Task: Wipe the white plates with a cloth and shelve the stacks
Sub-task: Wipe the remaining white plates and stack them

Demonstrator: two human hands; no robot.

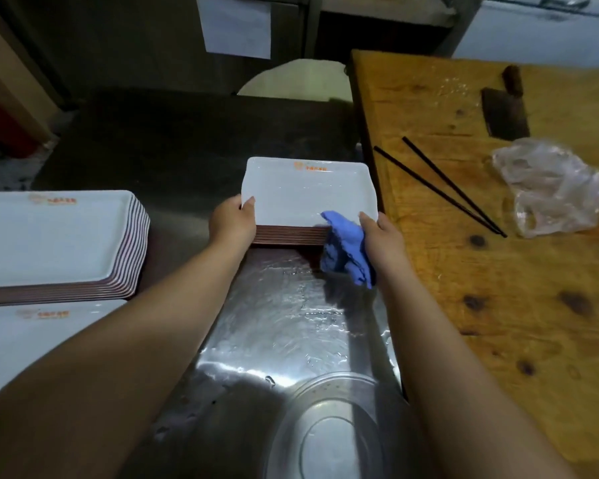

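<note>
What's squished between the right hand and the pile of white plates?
In the head view, a crumpled blue cloth sits between the right hand and the stack of white rectangular plates, hanging down over the stack's near right corner.

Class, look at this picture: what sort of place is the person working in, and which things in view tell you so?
Most likely a restaurant kitchen. Identical white plates with the same printed logo sit in stacks, the counter is steel, and a cleaver lies on a big wooden chopping board.

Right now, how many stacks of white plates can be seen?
3: one stack held between both hands, one stack at left, another nearer, partly cut off. More may be hidden.
</note>
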